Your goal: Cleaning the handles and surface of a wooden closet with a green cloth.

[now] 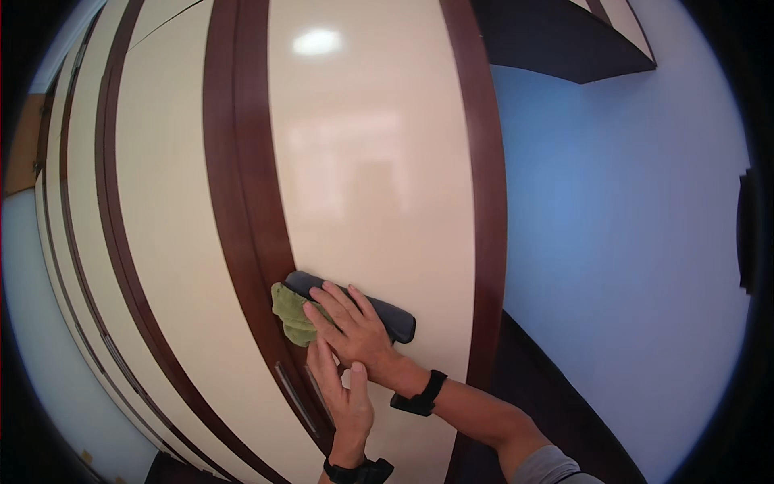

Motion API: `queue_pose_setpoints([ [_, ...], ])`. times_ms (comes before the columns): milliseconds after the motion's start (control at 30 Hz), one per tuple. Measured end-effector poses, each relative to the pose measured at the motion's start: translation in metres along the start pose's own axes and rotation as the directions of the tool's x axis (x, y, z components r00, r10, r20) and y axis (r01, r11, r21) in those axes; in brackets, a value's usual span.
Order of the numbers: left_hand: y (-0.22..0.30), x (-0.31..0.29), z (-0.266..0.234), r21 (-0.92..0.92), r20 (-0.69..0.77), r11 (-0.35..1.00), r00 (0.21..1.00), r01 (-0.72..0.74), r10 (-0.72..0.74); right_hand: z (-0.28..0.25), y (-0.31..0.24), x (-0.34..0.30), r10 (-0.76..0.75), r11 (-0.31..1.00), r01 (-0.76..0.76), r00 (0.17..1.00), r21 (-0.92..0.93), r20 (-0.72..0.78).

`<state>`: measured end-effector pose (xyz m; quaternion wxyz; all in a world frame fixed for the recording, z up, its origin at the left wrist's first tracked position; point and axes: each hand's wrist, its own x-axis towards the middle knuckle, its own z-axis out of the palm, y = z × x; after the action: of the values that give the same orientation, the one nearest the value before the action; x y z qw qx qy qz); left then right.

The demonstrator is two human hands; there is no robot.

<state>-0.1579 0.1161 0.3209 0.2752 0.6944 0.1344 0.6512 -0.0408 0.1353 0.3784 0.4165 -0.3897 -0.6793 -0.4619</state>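
Observation:
My right hand [355,331] lies over a dark grey, long, rounded pad [395,318], fingers stretched across it, pressing it to a glossy cream wardrobe door [379,218]. A crumpled green cloth [294,315] sits against the pad's lower left side, partly under my right fingers. Just below, my left hand [347,403] is raised with straight fingers and the thumb apart. Its fingertips reach the cloth's lower edge beside my right hand; whether they touch it I cannot tell. The pad's underside is hidden.
Dark brown wooden strips [242,161] frame the doors. Metal bar handles [297,399] stand close to my left hand. More cream doors [165,202] run off to the left. At the upper right a dark overhead cabinet [564,44] juts out, beside a pale blue wall [613,210].

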Motion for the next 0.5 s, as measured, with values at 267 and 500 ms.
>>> queue_pose_setpoints([
  [267,-0.035,0.022,-0.025,-0.120,0.184,0.991,0.980,-0.059,0.080,0.017,-0.005,0.006,0.082,0.987,-0.097,0.989,-0.131,-0.120],
  [500,-0.069,0.035,-0.065,-0.111,0.269,0.974,0.937,-0.199,0.222,0.057,-0.029,-0.005,0.193,0.941,-0.245,0.955,-0.234,-0.225],
])
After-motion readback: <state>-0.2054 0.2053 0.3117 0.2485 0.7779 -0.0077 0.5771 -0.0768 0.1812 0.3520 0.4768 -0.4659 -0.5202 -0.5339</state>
